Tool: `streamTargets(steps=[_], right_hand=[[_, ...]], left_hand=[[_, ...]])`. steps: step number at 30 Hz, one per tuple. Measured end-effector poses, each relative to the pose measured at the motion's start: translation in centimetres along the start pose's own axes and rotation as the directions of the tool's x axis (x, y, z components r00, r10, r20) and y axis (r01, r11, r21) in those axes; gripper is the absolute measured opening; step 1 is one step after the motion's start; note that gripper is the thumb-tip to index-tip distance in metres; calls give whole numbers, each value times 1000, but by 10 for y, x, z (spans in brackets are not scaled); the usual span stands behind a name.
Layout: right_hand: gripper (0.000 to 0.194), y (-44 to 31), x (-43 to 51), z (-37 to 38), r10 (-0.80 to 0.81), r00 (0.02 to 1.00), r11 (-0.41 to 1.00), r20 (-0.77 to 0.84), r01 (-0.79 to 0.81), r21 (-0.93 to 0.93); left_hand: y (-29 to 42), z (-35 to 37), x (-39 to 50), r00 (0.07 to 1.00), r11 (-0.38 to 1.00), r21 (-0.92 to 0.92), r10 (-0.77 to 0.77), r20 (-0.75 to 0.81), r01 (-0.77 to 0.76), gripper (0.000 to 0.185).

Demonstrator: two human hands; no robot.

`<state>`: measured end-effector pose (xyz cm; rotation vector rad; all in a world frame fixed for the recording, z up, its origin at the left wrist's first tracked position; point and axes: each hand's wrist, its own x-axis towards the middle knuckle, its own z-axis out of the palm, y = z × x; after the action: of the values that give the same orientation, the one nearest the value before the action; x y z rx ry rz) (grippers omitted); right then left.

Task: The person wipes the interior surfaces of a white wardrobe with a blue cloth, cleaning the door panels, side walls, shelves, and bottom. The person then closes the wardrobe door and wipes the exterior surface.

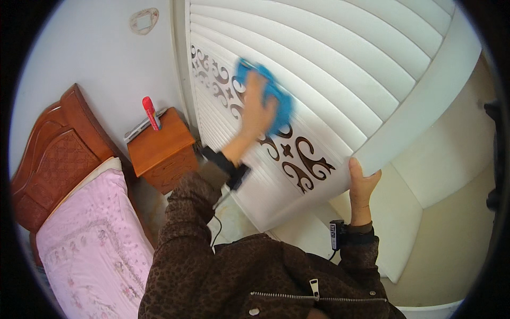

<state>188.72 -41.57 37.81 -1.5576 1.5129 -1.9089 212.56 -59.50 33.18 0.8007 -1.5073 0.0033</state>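
Observation:
A tall white louvred panel [318,85], with a band of scroll-shaped cut-outs [305,161], stands before me. My left hand [255,109], blurred, presses a blue cloth [283,105] flat against it, over part of the cut-outs and the lower slats. At the panel's near side edge, my right hand [361,181] grips the smooth white frame [398,119]. Its thumb lies on the front, while most of its fingers are hidden behind the frame. Both wrists wear black straps with small devices.
To the left is a wooden nightstand [159,145] with a red spray can [151,113] and a grey, flat object on top. Beyond it stands a bed with a carved wooden headboard [75,159] and pink bedding [91,239]. A heart-shaped plaque [144,21] hangs on the wall.

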Motion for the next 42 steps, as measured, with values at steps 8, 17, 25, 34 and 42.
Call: streamTargets(steps=[8,17,25,34,42], right_hand=[[32,-1,-2,-4,10,1000,1000,15,-10,4],[32,2,-4,-6,32,999,997,8,-33,68],[31,-2,-5,-8,51,999,998,-6,-51,37],[37,0,-5,-11,74,997,995,-7,-73,62],[37,2,-3,-10,22,1000,994,17,-23,105]], left_hand=[[41,5,54,906,906,-90,420,53,-415,64],[-123,-42,164,869,868,37,-495,-24,495,37],[77,-8,35,843,851,-257,507,179,-458,76],[-31,-18,184,989,983,-141,103,-104,-118,48],[-56,-27,162,997,1000,-1,-17,-79,16,58]])
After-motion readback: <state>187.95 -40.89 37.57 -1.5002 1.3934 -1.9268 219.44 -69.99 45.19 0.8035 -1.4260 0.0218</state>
